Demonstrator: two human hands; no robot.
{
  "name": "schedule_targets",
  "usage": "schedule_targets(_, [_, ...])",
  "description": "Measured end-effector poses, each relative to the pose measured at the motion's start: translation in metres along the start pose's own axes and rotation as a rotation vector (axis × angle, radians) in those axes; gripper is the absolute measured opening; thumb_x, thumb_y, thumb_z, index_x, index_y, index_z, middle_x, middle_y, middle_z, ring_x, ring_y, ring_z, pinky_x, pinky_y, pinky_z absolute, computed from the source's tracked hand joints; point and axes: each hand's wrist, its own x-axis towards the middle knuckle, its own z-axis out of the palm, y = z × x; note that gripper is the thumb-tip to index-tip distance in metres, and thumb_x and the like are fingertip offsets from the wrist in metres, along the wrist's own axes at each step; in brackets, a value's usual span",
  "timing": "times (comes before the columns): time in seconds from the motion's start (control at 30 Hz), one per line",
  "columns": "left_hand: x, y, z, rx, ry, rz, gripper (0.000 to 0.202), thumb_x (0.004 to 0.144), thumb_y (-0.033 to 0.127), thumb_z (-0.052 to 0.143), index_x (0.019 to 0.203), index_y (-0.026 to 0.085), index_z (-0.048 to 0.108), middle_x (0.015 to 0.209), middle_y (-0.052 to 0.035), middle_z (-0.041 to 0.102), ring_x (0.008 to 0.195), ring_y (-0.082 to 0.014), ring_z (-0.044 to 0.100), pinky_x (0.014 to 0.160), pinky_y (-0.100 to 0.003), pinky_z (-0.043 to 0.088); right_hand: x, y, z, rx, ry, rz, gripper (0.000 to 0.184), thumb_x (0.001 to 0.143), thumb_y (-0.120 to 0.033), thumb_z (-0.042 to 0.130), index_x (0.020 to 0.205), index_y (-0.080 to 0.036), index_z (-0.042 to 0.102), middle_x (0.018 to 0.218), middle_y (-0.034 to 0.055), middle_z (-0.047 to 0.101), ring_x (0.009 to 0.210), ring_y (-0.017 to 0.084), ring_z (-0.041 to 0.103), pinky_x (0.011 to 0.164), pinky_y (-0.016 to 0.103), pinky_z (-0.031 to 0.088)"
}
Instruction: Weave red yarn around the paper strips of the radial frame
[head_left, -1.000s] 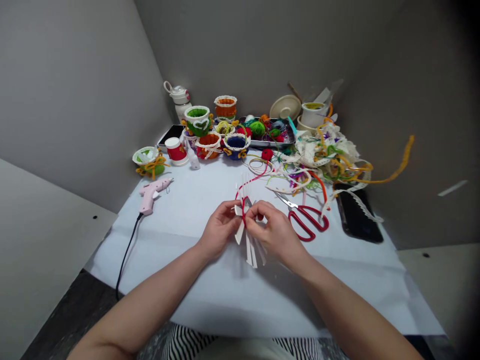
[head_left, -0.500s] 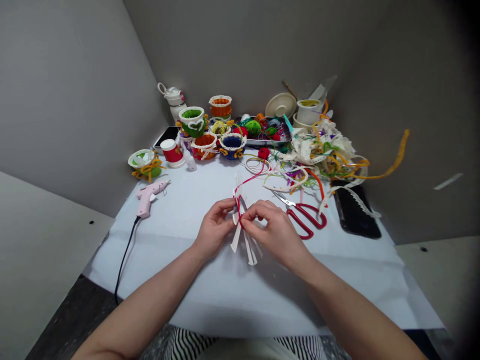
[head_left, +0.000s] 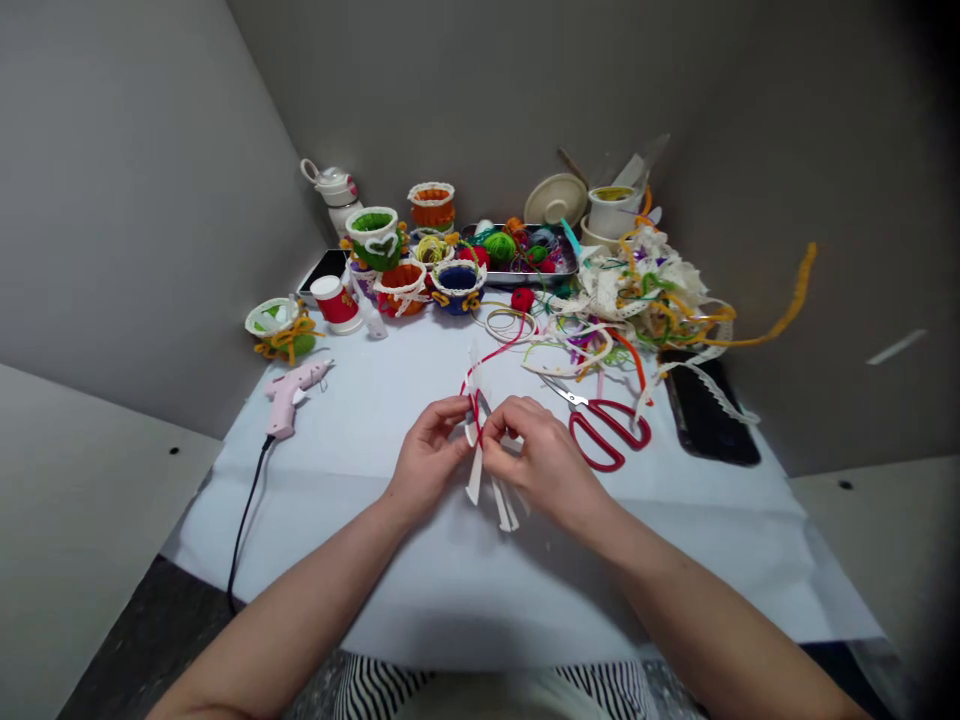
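Between my hands is a white paper cup cut into strips (head_left: 474, 482), its strips splaying up and down. My left hand (head_left: 433, 447) pinches its left side between thumb and fingers. Red yarn (head_left: 496, 352) runs from a small red ball (head_left: 523, 299) down to the strips and passes around them. At the cup's right side, my right hand (head_left: 534, 446) has thumb and forefinger pinched together on the yarn; the fingertips partly hide it. Red-handled scissors (head_left: 609, 432) lie just right of my right hand, blades slightly apart.
A pink glue gun (head_left: 288, 398) with a black cord lies at left. Yarn-covered cups (head_left: 459, 288) and a metal tray (head_left: 536, 279) of yarn balls stand at the back. Trim and yarn scraps (head_left: 637, 290) heap at right, beside a black phone (head_left: 709, 415).
The view has shifted slightly. My right thumb and fingers have shifted a little at the strips, while my left hand keeps its hold on the cup.
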Motion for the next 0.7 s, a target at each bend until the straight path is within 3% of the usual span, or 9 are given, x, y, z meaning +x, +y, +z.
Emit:
schedule_targets(0.13, [-0.001,0.006,0.005,-0.061,0.011,-0.066,0.035,0.072,0.034,0.092,0.102,0.027,0.075,0.103,-0.0014,0.073,0.100,-0.0190,0.067,0.093,-0.032,0.052,0.000,0.001,0.001,0.101,0.017,-0.001,0.018,0.083,-0.005,0.063,0.074,-0.020,0.060,0.077,0.0001,0.063,0.079,0.018,0.058,0.074,0.031,0.042])
schedule_targets(0.43, [0.004,-0.006,-0.012,0.121,-0.052,0.134,0.034,0.076,0.019,0.088,0.106,0.030,0.076,0.122,-0.0037,0.066,0.121,-0.0207,0.061,0.103,-0.034,0.051,0.000,0.005,-0.008,0.058,-0.041,0.003,0.015,0.086,-0.008,0.069,0.077,-0.020,0.067,0.078,0.0010,0.069,0.080,0.018,0.061,0.077,0.032,0.044])
schedule_targets(0.6, [0.002,0.003,-0.008,0.136,-0.047,0.112,0.033,0.074,0.019,0.088,0.104,0.030,0.077,0.124,-0.0056,0.062,0.122,-0.0232,0.060,0.093,-0.033,0.057,0.001,0.005,-0.006,0.068,-0.035,-0.004,0.014,0.081,-0.009,0.066,0.074,-0.020,0.062,0.077,0.0011,0.068,0.077,0.018,0.060,0.073,0.030,0.043])
schedule_targets(0.7, [0.001,0.007,-0.004,0.124,-0.036,0.112,0.032,0.073,0.020,0.089,0.102,0.029,0.078,0.121,-0.0053,0.064,0.120,-0.0224,0.061,0.096,-0.034,0.055,0.001,0.004,-0.003,0.111,-0.027,0.028,0.012,0.078,-0.011,0.063,0.073,-0.021,0.060,0.074,0.0000,0.065,0.073,0.016,0.057,0.069,0.029,0.041])
